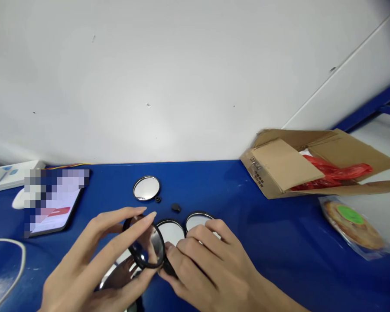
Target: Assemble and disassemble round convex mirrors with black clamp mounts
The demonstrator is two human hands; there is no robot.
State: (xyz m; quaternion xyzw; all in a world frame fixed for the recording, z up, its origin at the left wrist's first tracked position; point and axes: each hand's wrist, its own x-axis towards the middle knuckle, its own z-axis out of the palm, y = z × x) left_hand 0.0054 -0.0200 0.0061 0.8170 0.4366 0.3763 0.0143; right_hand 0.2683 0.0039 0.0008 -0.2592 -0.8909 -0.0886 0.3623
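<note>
My left hand [97,255] grips a small round mirror in a black rim [146,245], held upright between thumb and fingers. My right hand [208,260] pinches a small black part at the lower right edge of that rim. Two more round mirrors [171,230] lie flat on the blue table [263,234] just behind my fingers, one partly hidden by my right hand. Another round mirror [146,188] with a silver rim lies farther back, with two small black parts [176,207] beside it. A further mirror shows under my left palm.
A phone [53,203] with a lit screen lies at the left, next to a white object and a white cable [9,268]. An open cardboard box [299,169] holding red plastic stands at the right. A wrapped roll with a green centre [352,223] lies at the right edge.
</note>
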